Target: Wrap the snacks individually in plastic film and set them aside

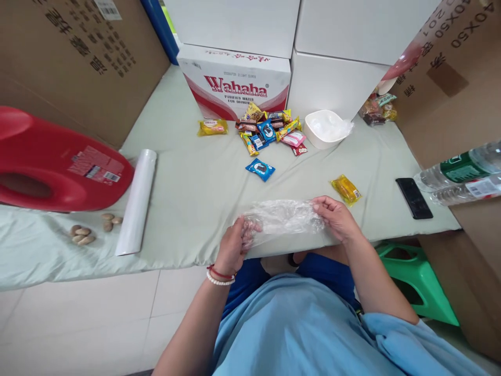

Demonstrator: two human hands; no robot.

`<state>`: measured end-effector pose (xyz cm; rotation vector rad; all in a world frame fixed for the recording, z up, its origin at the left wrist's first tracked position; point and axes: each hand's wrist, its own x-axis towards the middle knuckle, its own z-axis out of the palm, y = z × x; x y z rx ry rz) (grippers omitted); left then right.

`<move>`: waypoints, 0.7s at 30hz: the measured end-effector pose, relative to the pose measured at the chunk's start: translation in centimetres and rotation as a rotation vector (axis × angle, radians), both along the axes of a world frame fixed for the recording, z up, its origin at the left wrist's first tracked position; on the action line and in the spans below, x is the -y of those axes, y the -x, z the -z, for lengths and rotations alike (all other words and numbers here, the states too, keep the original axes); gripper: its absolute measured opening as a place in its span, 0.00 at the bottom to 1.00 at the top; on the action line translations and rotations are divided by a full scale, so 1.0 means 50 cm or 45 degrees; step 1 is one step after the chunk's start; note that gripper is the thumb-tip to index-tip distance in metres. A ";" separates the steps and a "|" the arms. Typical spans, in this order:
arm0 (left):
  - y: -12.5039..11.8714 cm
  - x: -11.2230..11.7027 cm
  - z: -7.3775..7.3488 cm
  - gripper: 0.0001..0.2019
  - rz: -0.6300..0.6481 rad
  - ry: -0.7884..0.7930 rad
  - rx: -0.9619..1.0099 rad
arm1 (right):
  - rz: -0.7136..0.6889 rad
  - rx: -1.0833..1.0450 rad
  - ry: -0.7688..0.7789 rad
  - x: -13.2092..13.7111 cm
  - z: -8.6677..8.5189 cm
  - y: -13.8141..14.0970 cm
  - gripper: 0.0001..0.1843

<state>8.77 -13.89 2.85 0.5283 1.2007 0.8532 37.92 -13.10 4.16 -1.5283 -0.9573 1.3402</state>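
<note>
A clear plastic bag (284,216) lies crumpled at the near edge of the pale green cloth-covered surface (188,188). My left hand (237,245) is closed on the bag's left end, its fingers partly inside the film. My right hand (336,216) pinches the bag's right end. A yellow snack packet (346,189) lies just beyond my right hand. A blue snack packet (260,169) sits alone further back, before a pile of mixed snack packets (270,131). A white bowl (324,128) lined with plastic stands right of the pile.
A roll of plastic film (136,201) and several nuts (84,232) lie at left by a red plastic jug (55,162). A black phone (414,197) and water bottles (462,175) sit at right. Cardboard boxes ring the surface, a Wahaha carton (235,86) behind. A green stool (415,277) stands below right.
</note>
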 end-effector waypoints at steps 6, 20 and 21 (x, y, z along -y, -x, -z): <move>-0.024 -0.004 0.000 0.42 0.122 -0.058 -0.094 | 0.047 0.691 -0.386 0.029 0.002 -0.006 0.31; 0.039 0.032 -0.049 0.37 0.751 -0.169 -0.210 | -0.287 -0.051 -0.232 -0.040 -0.138 0.008 0.20; 0.049 0.037 -0.055 0.39 0.868 -0.150 -0.165 | -0.341 -0.097 -0.164 -0.051 -0.158 0.001 0.20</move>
